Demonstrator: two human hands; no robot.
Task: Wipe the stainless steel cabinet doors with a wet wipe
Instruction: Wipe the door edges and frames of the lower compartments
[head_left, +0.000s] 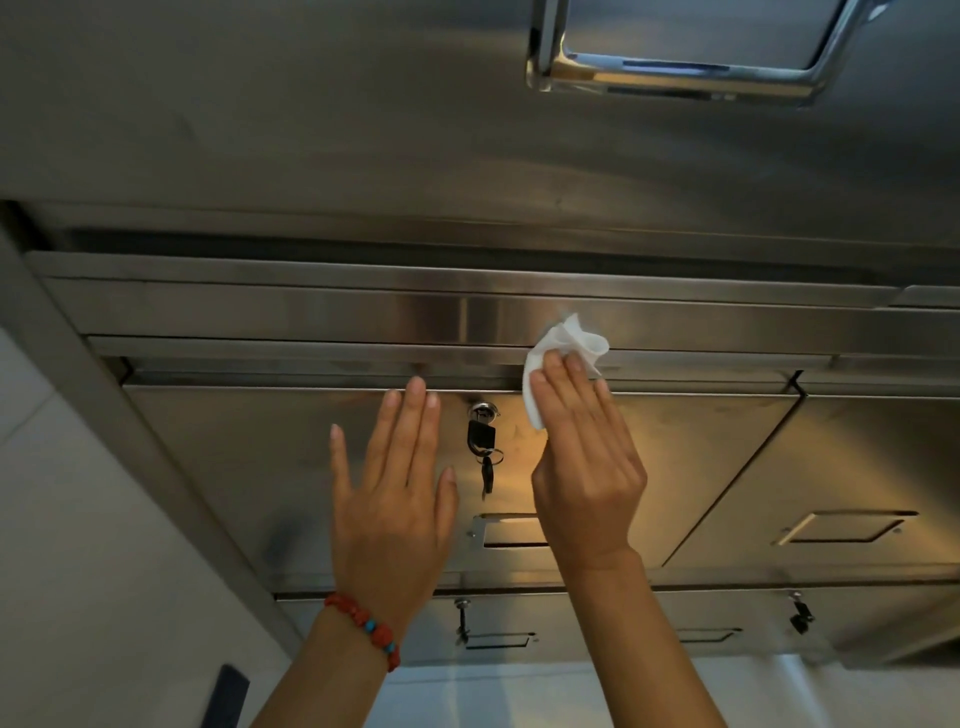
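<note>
Forearms rise from the near edge toward a bank of steel doors. On the left wrist sits a red bead bracelet (363, 626). Above it, the left hand (392, 493) lies flat with fingers straight and slightly spread, apparently steadying itself against the door (249, 467), its fingertips reaching the door's top edge.

Just right of that hand, a key (483, 441) hangs from the lock (482, 411), with a ring and second key dangling below.

Right of the lock, the right hand (584, 457) presses the wipe (561, 358) against the steel with straight fingers held together. Only the fingertips cover the wipe; most of the white sheet bunches out past them, over the door's top edge and onto the horizontal rail (311, 312) above.

That rail runs left to right, so its long axis lies across the line of the right forearm. A sideways sweep looks like the natural next stroke, and the right hand, already on the wipe, is the one placed to make it. Leftward, the hanging key stands close in the path across the door face; rightward the steel runs clear to the next door (857, 457). Recessed pulls (511, 530) sit lower on both doors.
</note>
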